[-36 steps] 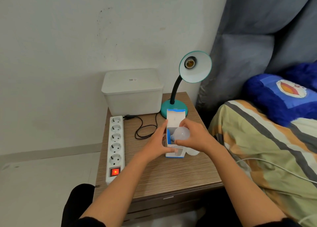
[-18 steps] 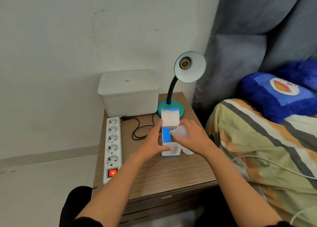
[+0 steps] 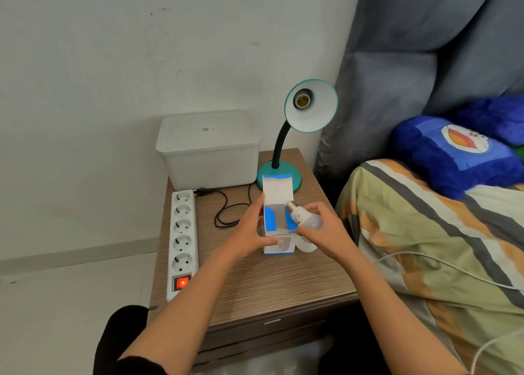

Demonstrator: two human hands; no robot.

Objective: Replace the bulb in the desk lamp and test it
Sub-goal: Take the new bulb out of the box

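A teal desk lamp (image 3: pixel 310 105) stands at the back of the wooden nightstand (image 3: pixel 255 284), its shade tilted toward me and its socket (image 3: pixel 301 101) bare. My left hand (image 3: pixel 252 233) grips a white and blue bulb box (image 3: pixel 276 204) with its top flap up. My right hand (image 3: pixel 326 233) holds a white bulb (image 3: pixel 304 217) just outside the box's mouth, metal screw base pointing up and left. A second white bulb (image 3: pixel 306 245) lies on the nightstand under my right hand, mostly hidden.
A white power strip (image 3: pixel 183 233) with a lit red switch (image 3: pixel 181 283) lies along the nightstand's left edge, the lamp's black cord (image 3: pixel 226 210) plugged into it. A white lidded tub (image 3: pixel 208 147) stands behind. A bed (image 3: pixel 439 247) with a blue cushion (image 3: pixel 453 153) borders the right side.
My right hand has drawn the bulb out of the box and turned it, so its metal base now shows. My left hand has kept hold of the box.
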